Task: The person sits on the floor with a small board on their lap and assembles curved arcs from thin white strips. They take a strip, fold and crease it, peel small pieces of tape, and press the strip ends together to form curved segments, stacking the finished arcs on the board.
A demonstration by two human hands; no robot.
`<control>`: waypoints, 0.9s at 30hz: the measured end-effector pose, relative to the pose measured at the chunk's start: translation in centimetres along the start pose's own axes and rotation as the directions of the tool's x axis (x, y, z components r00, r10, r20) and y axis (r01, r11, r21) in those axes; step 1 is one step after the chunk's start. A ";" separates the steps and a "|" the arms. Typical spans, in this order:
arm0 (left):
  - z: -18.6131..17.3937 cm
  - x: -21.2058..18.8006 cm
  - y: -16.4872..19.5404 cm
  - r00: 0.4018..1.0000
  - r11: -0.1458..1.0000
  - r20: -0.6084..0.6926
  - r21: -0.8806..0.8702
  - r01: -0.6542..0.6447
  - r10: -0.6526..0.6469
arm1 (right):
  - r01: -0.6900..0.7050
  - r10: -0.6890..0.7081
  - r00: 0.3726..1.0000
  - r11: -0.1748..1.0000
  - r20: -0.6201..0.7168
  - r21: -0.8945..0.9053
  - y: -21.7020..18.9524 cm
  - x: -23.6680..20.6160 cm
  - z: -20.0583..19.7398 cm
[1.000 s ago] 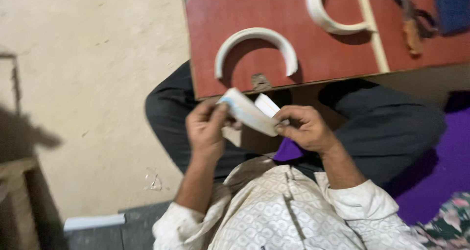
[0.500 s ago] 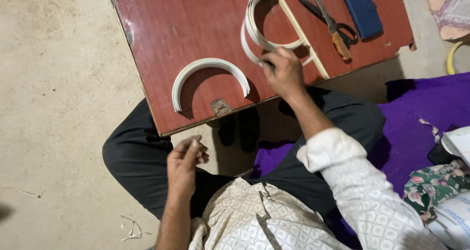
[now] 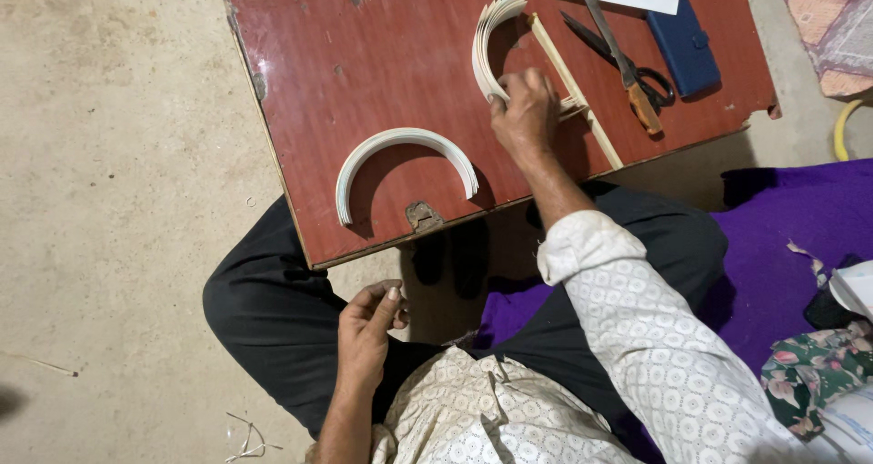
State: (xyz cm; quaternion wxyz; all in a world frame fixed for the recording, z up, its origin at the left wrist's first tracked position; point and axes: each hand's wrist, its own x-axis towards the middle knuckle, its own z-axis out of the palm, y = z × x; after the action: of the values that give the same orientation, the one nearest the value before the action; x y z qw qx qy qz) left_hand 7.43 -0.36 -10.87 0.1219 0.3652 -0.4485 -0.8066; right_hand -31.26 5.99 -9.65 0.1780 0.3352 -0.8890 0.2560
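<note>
Stack of white arc-shaped strips point(image 3: 487, 46): thin curved pieces bundled edge to edge, standing on edge on the red-brown board, open side toward the right, upper ends fanned slightly apart, lower end pinched under the fingers of the right hand point(image 3: 523, 114). Second white arc stack point(image 3: 400, 155): a wider half-ring, resting near the board's front edge, open side toward the person, its ends well apart from the first stack.
</note>
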 end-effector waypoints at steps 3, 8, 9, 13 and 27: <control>0.3 0.5 0.9 0.995 0.992 0.018 0.088 -0.096 0.095 | 0.114 -0.113 0.993 0.993 -0.028 0.041 -0.7 -0.4 -2.3; 0.2 2.0 3.8 0.959 0.868 -0.053 0.440 -0.229 0.280 | 0.173 -0.219 0.968 0.934 0.122 0.311 -3.2 -2.8 -8.9; 0.2 2.4 4.5 0.932 0.795 -0.092 0.555 -0.244 0.350 | 0.240 -0.293 0.948 0.915 0.125 0.325 -3.8 -3.5 -10.2; 0.5 4.6 6.9 0.764 0.536 -0.058 0.746 -0.395 0.643 | 0.120 -0.254 0.905 0.921 0.340 0.370 -5.3 -6.6 -13.5; 6.7 12.7 7.5 0.553 -0.075 0.398 0.854 -0.515 0.732 | -0.059 -0.155 0.906 0.875 0.394 0.480 -1.6 -8.1 -12.5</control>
State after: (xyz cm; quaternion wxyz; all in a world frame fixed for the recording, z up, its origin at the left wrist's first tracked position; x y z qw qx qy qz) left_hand -7.17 -7.09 -8.66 0.2908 0.1847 -0.9179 -0.1968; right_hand -22.62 16.23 -2.98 -0.1001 0.4385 -0.8055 0.3859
